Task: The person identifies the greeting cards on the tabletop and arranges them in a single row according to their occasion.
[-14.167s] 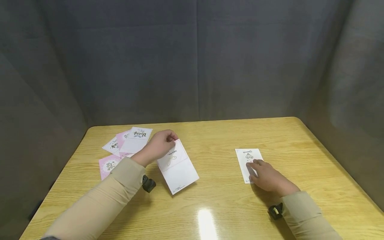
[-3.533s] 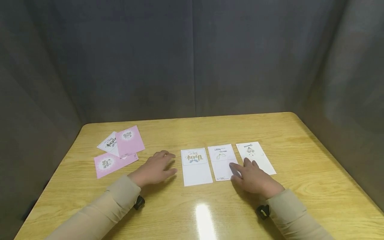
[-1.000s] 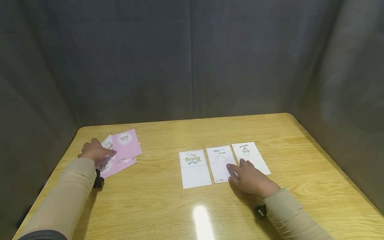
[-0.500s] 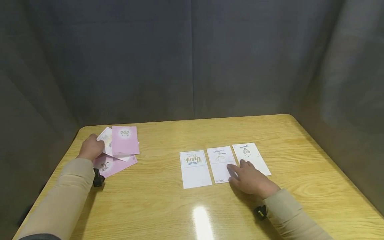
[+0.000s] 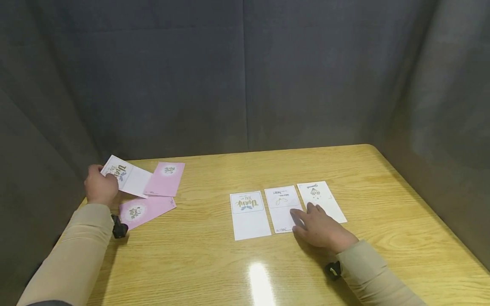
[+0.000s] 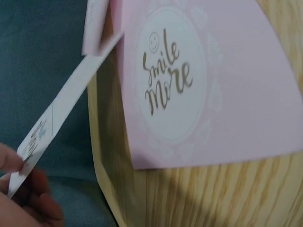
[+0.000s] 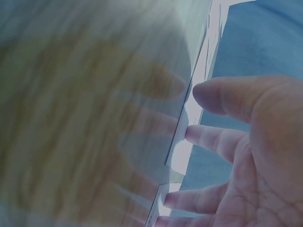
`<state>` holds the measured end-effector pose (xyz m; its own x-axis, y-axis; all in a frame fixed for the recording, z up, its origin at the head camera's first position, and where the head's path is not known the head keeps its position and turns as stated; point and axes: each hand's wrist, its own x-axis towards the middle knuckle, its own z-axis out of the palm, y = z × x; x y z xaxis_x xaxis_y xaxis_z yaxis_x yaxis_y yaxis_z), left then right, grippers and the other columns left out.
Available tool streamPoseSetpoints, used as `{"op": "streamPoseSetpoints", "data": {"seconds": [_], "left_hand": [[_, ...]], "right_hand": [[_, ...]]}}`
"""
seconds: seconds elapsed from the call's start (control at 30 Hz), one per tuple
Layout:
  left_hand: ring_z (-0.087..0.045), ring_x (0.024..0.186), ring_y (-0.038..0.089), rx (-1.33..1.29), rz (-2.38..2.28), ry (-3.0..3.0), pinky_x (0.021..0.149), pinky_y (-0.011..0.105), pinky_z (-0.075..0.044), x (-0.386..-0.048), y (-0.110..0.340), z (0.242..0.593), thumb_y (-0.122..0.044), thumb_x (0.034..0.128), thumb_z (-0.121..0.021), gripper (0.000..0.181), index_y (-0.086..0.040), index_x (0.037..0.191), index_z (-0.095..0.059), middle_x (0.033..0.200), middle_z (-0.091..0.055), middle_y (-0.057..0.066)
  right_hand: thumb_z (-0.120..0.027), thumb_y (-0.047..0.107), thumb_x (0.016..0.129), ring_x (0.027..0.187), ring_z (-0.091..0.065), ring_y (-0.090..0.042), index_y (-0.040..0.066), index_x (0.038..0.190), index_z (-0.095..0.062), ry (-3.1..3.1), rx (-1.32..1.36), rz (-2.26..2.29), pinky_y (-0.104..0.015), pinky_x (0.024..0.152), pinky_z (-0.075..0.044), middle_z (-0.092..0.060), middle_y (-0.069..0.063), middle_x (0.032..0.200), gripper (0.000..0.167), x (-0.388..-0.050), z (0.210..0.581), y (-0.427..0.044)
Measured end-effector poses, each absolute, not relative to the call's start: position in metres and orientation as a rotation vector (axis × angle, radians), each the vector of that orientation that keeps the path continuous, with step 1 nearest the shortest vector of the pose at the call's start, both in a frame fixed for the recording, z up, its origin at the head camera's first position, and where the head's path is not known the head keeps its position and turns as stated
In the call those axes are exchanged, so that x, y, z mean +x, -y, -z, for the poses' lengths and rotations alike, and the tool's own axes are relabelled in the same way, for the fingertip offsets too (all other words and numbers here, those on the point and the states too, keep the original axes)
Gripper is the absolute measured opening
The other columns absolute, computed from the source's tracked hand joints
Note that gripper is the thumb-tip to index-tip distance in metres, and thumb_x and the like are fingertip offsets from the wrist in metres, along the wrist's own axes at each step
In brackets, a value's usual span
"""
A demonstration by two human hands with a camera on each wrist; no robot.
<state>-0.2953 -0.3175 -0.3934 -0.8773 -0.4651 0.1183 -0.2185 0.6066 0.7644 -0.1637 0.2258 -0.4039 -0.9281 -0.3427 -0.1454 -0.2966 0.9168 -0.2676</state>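
Observation:
Over the table's far left corner, my left hand [image 5: 100, 186] pinches a white "Thank you" card [image 5: 135, 180] by its printed end. The left wrist view shows thumb and fingers on this card [image 6: 66, 100], which is lifted and tilted. Its other end meets a pink card [image 5: 165, 180]; a second pink card [image 5: 155, 210], marked "Smile More", lies nearer. Farther right, my right hand [image 5: 321, 227] rests with extended fingers on the white "take me... heart" card [image 5: 281, 216] and the diamond-print card [image 5: 330, 206]. Those fingers [image 7: 213, 139] appear straight in the right wrist view.
Another white "Thank you" card [image 5: 250, 225] lies left of the heart card, forming a row of three. The wooden table [image 5: 191, 263] has rounded far corners. Dark curtains [image 5: 245, 76] hang behind it and at both sides.
My left hand has picked up the white "Thank you" card from among the pink ones and drawn it left. The upper pink card has shifted slightly right. My right hand has stayed put.

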Motion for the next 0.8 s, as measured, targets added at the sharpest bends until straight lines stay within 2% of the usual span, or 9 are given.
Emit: {"op": "streamPoseSetpoints", "data": {"seconds": [0.33, 0.53, 0.67, 0.8], "left_hand": [[-0.046, 0.129, 0.054, 0.496, 1.058, 2.317, 0.108, 0.063, -0.034, -0.299, 0.312, 0.377, -0.011, 0.1039, -0.033, 0.044, 0.008, 0.144, -0.038, 0.137, -0.046, 0.036], [-0.048, 0.119, 0.053, 0.213, 0.905, 2.315, 0.102, 0.063, -0.035, -0.297, 0.292, 0.362, -0.009, 0.1058, -0.036, 0.039, 0.009, 0.139, -0.043, 0.126, -0.049, 0.035], [-0.049, 0.114, 0.052, 0.028, 0.894, 2.337, 0.099, 0.063, -0.037, -0.294, 0.270, 0.352, -0.007, 0.1053, -0.038, 0.037, 0.010, 0.137, -0.044, 0.125, -0.049, 0.035], [-0.053, 0.109, 0.050, -0.088, 0.948, 2.395, 0.091, 0.063, -0.043, -0.289, 0.249, 0.348, -0.005, 0.1054, -0.040, 0.035, 0.010, 0.137, -0.044, 0.123, -0.051, 0.034]], "right_hand": [[-0.062, 0.024, 0.101, 0.127, -0.043, -0.063, 0.000, 0.144, -0.056, -2.888, -0.507, 0.380, -0.069, 0.102, -0.040, -0.043, -0.046, 0.137, 0.050, -0.163, 0.403, -0.226], [-0.062, 0.024, 0.100, 0.125, -0.045, -0.062, 0.000, 0.143, -0.056, -2.896, -0.520, 0.360, -0.068, 0.101, -0.041, -0.045, -0.045, 0.135, 0.049, -0.164, 0.404, -0.226], [-0.063, 0.025, 0.100, 0.122, -0.046, -0.060, 0.000, 0.143, -0.056, -2.902, -0.520, 0.343, -0.068, 0.100, -0.042, -0.046, -0.044, 0.133, 0.049, -0.165, 0.404, -0.227], [-0.063, 0.024, 0.100, 0.122, -0.046, -0.061, 0.001, 0.142, -0.056, -2.900, -0.523, 0.350, -0.068, 0.100, -0.042, -0.046, -0.044, 0.133, 0.049, -0.165, 0.404, -0.227]]}}
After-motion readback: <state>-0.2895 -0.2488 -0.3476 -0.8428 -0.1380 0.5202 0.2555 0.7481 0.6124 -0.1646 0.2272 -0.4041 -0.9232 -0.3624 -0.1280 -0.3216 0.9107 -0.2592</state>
